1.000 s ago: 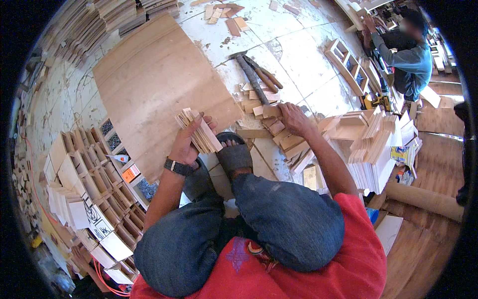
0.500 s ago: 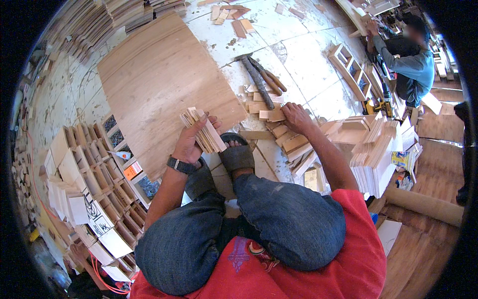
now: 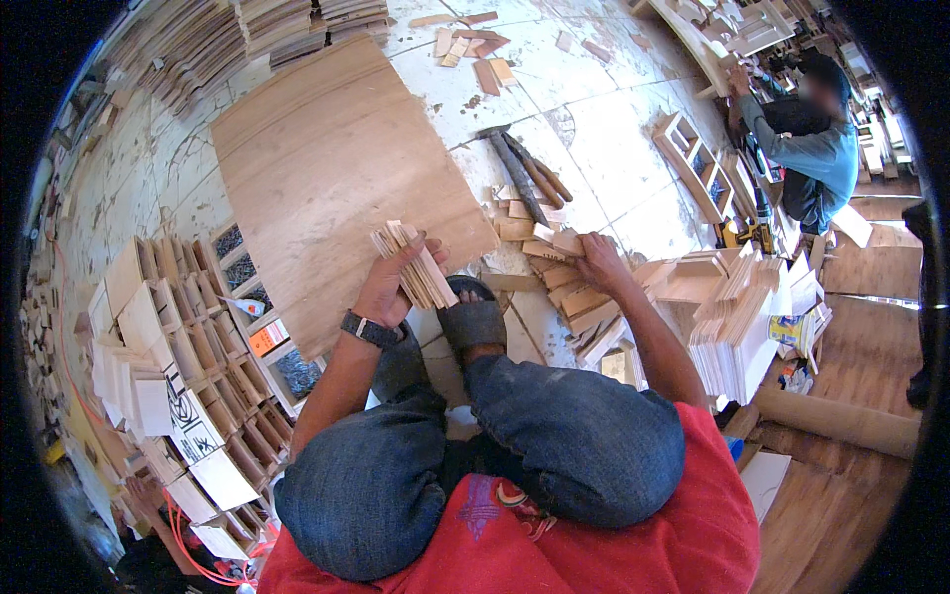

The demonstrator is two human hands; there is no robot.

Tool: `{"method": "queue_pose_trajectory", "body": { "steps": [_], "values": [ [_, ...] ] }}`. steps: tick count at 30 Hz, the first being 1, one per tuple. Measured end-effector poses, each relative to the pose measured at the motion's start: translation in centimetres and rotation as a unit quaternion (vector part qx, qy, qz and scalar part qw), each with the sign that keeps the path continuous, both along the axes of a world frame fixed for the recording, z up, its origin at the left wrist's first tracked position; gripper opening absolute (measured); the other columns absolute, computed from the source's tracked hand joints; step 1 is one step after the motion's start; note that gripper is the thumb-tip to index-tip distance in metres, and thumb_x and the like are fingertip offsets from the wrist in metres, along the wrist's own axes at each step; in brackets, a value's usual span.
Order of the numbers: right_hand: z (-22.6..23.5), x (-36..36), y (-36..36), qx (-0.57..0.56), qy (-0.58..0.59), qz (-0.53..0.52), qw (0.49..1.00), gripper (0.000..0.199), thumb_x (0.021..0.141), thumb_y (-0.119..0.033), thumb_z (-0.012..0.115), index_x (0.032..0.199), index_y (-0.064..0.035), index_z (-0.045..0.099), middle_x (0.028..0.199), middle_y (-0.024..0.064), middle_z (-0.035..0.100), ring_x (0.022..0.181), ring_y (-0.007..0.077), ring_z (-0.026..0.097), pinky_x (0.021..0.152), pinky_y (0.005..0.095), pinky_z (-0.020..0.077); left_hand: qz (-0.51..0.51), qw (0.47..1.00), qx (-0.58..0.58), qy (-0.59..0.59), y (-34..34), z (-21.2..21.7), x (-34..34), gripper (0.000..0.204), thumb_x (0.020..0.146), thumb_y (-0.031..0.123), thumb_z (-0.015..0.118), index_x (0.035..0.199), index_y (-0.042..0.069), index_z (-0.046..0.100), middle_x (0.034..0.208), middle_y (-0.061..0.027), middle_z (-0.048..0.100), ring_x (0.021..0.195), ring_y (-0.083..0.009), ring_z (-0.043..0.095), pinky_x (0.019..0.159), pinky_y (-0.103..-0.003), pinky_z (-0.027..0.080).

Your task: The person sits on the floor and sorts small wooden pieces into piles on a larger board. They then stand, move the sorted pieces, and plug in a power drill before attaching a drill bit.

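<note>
A bundle of thin wooden slats [image 3: 420, 269] is gripped in my left hand [image 3: 384, 291], just over the near right edge of a large plywood sheet [image 3: 346, 178]. My right hand [image 3: 604, 265] pinches a small flat wood piece [image 3: 566, 244] above a loose pile of wood offcuts [image 3: 582, 302]. Beyond that pile lie a hammer [image 3: 517, 178] and a pincer-like tool with brown handles [image 3: 546, 178], side by side on the tiles. My fingertips are partly hidden behind the pieces they hold.
To my left stand stacked wooden compartment frames [image 3: 188, 346] and a tray of small metal fasteners [image 3: 295, 374]. Stacked thin panels [image 3: 737, 332] rise on the right. A co-worker [image 3: 816, 148] sits at far right near a yellow drill [image 3: 747, 236]. Scraps [image 3: 475, 45] lie farther off.
My right hand has lifted a small wood piece slightly off the pile, tilting it. The left hand keeps its bundle. The whole view has shifted a little.
</note>
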State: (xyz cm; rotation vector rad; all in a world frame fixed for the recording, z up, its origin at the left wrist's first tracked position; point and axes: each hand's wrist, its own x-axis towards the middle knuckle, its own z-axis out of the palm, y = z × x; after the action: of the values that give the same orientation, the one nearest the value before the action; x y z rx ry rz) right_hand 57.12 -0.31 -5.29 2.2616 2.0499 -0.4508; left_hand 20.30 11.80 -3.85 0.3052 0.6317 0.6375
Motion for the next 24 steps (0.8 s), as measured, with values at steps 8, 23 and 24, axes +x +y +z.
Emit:
{"method": "queue_pose_trajectory", "body": {
  "steps": [8,23,24],
  "values": [
    [6.9,-11.0,2.9,-0.167,0.485,-0.153,0.845,0.05,0.092,-0.035,0.055,0.126,0.0005,0.044,0.119,0.0161,0.053,0.111,0.0229,0.049,0.093,0.0364,0.0405,0.02,0.977,0.176,0.119,-1.6,2.2,2.5,0.033,0.085,0.017,0.066,0.113,0.003,0.055,0.104,-0.009,0.064,0.092,-0.0199,0.063,0.079,-0.035,0.054],
    [4.1,-22.9,12.8,0.181,0.456,0.112,0.864,0.07,0.076,-0.02,0.071,0.134,-0.0019,0.035,0.133,0.0218,0.042,0.125,0.0386,0.04,0.104,0.0408,0.0358,0.141,0.862,0.433,0.223,3.1,3.9,-2.0,0.062,0.073,0.0,0.075,0.127,0.0,0.045,0.117,-0.0075,0.058,0.105,-0.0164,0.058,0.091,-0.031,0.049],
    [3.7,-23.0,12.6,0.139,0.464,0.067,0.872,0.071,0.076,-0.02,0.071,0.134,-0.002,0.035,0.134,0.0217,0.042,0.126,0.0381,0.039,0.105,0.0404,0.035,0.131,0.868,0.421,0.229,3.0,3.3,-2.2,0.066,0.072,0.0,0.076,0.129,0.0,0.043,0.119,-0.0076,0.057,0.106,-0.0165,0.057,0.092,-0.031,0.048]
  ]
}}
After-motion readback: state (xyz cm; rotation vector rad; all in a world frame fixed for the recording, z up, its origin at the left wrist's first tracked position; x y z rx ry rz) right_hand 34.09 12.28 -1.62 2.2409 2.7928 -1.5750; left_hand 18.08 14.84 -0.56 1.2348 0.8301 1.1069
